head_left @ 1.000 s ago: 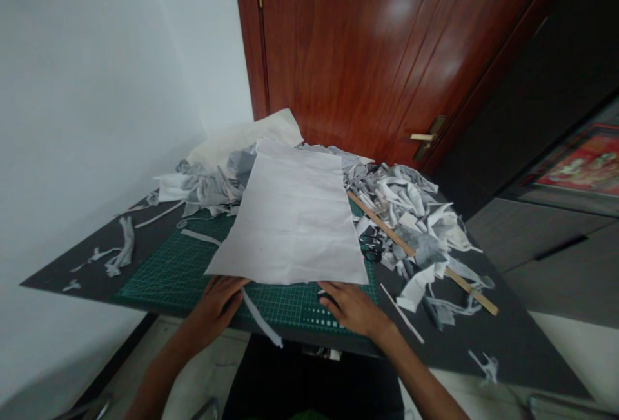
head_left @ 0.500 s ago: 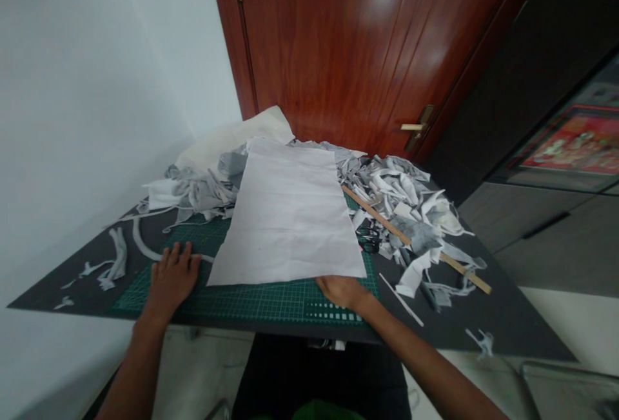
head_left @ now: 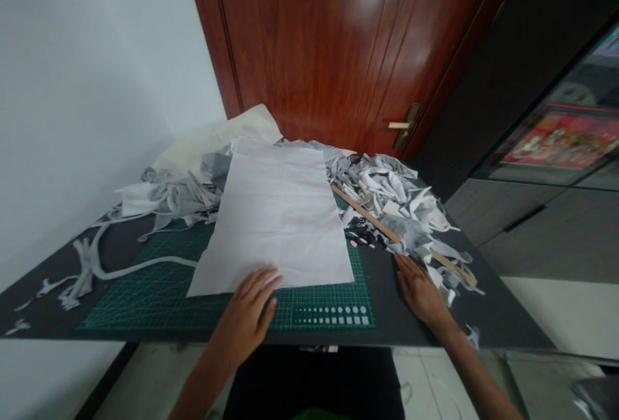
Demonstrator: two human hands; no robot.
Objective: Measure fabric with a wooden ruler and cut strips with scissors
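A white cloth sheet (head_left: 280,220) lies flat over the green cutting mat (head_left: 159,284). My left hand (head_left: 244,317) rests its spread fingertips on the sheet's near edge. To the right of the mat, my right hand (head_left: 420,288) is on the dark table with fingers stretched out, touching the edge of a heap of grey and white fabric scraps (head_left: 387,178). Whether a scrap lies under its palm is hidden. Black-handled scissors (head_left: 358,233) are between the sheet and the heap. A wooden ruler (head_left: 367,213) lies slanted across the scraps, partly covered.
More scraps (head_left: 178,194) and a cream sheet (head_left: 242,130) are piled at the back left against the wall. A pale strip (head_left: 149,264) curls over the mat's left side. Behind the table (head_left: 503,317) stands a wooden door (head_left: 314,46); a cabinet (head_left: 527,213) is at right.
My left hand has moved right from the mat onto the sheet's near edge. My right hand left the sheet's edge and went right to the scraps; the thin white strip there no longer shows.
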